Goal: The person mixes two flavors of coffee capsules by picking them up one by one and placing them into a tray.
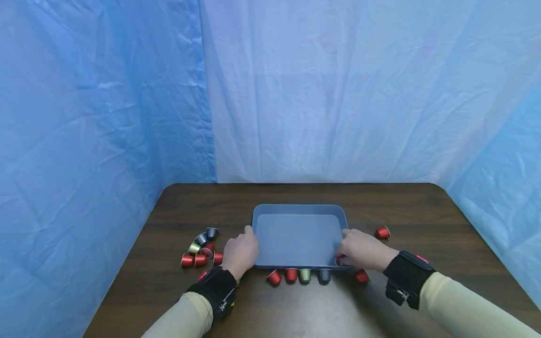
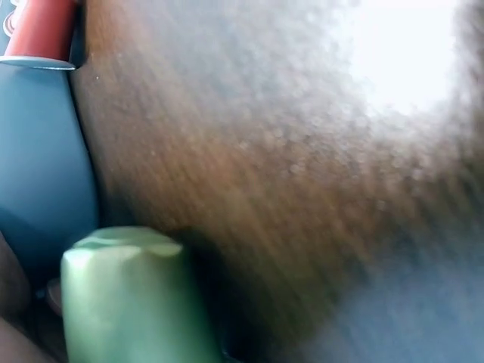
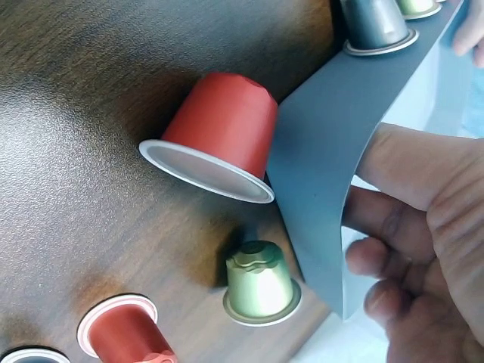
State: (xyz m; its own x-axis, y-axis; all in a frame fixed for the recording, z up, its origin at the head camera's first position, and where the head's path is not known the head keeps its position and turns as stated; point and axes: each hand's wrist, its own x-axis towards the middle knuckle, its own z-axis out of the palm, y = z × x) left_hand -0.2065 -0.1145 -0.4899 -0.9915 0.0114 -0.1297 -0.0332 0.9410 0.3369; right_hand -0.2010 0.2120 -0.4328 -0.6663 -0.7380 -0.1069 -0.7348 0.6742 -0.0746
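Note:
A shallow blue-grey tray (image 1: 300, 237) lies mid-table. My left hand (image 1: 240, 251) is at its left edge, index finger stretched forward; its grip is hidden. In the left wrist view, a green coffee capsule (image 2: 136, 302) stands large in front of the little of that hand that shows. My right hand (image 1: 363, 249) reaches over the tray's front right corner. Between its fingers a bit of a red coffee capsule (image 1: 339, 259) shows; in the right wrist view the tray wall hides those fingertips, while the other fingers curl loosely. Another red capsule (image 3: 223, 132) lies outside that corner.
Red, green and dark capsules (image 1: 290, 275) line the tray's front wall. Several more capsules (image 1: 200, 259) cluster left of my left hand. A lone red capsule (image 1: 382, 232) lies at right, and a green capsule (image 3: 261, 283) stands by the tray's right end.

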